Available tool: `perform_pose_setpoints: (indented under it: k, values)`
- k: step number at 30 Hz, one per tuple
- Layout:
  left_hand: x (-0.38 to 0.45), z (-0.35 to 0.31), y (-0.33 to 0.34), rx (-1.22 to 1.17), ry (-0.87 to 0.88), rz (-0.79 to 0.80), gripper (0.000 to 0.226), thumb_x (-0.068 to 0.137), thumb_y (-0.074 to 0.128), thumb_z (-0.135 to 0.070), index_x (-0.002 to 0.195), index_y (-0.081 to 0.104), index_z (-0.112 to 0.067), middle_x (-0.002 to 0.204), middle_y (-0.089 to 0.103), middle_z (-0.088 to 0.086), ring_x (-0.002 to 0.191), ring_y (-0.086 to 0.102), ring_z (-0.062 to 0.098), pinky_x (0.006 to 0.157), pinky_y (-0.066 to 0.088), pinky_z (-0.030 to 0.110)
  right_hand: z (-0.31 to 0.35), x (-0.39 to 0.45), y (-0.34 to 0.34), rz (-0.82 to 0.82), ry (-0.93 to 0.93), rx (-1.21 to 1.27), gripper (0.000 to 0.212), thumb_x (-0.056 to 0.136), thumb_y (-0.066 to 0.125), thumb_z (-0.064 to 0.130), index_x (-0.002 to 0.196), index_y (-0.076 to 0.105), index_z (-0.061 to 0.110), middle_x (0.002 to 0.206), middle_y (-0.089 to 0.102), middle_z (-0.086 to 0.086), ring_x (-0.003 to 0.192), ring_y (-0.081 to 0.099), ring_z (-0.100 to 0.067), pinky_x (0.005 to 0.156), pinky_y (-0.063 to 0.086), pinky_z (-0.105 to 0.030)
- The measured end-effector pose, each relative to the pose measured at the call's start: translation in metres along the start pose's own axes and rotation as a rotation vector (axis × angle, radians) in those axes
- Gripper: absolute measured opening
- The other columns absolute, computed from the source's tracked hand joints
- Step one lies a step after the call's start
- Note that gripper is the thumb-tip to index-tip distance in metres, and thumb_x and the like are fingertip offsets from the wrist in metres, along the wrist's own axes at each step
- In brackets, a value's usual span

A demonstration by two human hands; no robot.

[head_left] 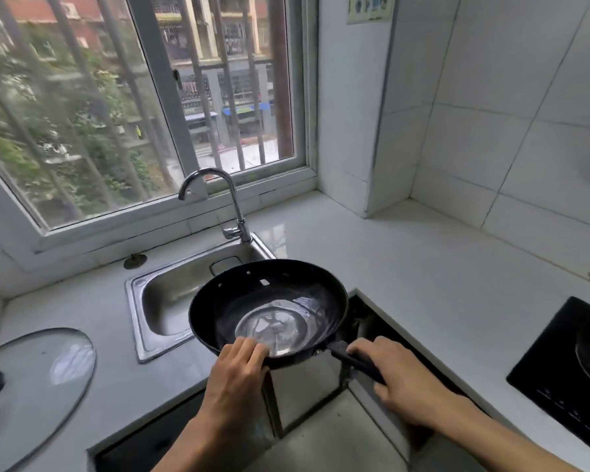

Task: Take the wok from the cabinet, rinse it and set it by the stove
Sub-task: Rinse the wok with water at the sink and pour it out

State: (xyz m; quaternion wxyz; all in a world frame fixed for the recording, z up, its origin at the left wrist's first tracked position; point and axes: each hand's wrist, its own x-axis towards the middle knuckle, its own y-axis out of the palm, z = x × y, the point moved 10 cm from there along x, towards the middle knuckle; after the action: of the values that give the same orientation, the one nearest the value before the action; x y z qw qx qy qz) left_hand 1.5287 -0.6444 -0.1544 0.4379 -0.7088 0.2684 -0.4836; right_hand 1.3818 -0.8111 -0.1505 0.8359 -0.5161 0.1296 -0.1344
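A black wok (269,301) with a worn, shiny bottom hangs in the air over the right front corner of the steel sink (171,301). My right hand (399,379) grips its black handle, which points toward me and to the right. My left hand (239,373) holds the near rim, fingers curled over the edge into the wok. The black stove (566,369) is set into the counter at the right edge of the view.
A curved chrome faucet (218,199) stands behind the sink, below the barred window. A glass lid (31,386) with a black knob lies on the counter at the left. White counter (423,267) stretches between sink and stove, with tiled walls behind.
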Motion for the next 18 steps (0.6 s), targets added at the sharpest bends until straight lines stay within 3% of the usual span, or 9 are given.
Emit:
perform_pose_setpoints:
  k: [6,9,18]
  values:
    - [0.02,0.091,0.002,0.045,-0.054,-0.011,0.01,0.076,0.062,-0.019,0.085,0.057,-0.017,0.087,0.056,-0.001,0.079,0.051,0.022,0.067,0.039,0.029,0.034,0.095,0.019,0.026,-0.041,-0.017,0.053,0.075,0.061,0.015,0.116,0.044,0.044,0.094,0.045,0.011,0.089,0.052,-0.015,0.08,0.05,-0.036]
    - [0.022,0.12,0.0,0.052,-0.076,0.0,0.008,0.076,0.057,-0.019,0.084,0.056,-0.018,0.085,0.055,-0.002,0.077,0.051,0.022,0.065,0.038,0.03,0.05,0.125,0.027,0.073,-0.07,0.009,0.054,0.073,0.054,0.014,0.119,0.047,0.04,0.102,0.051,0.006,0.098,0.054,-0.017,0.086,0.047,-0.034]
    - [0.03,0.197,0.013,0.088,-0.239,0.025,0.022,0.07,0.068,-0.008,0.084,0.054,-0.018,0.086,0.055,-0.001,0.078,0.049,0.022,0.065,0.038,0.029,0.075,0.227,0.056,0.176,-0.18,0.027,0.057,0.073,0.052,0.008,0.12,0.048,0.041,0.101,0.051,0.003,0.096,0.054,-0.019,0.088,0.046,-0.033]
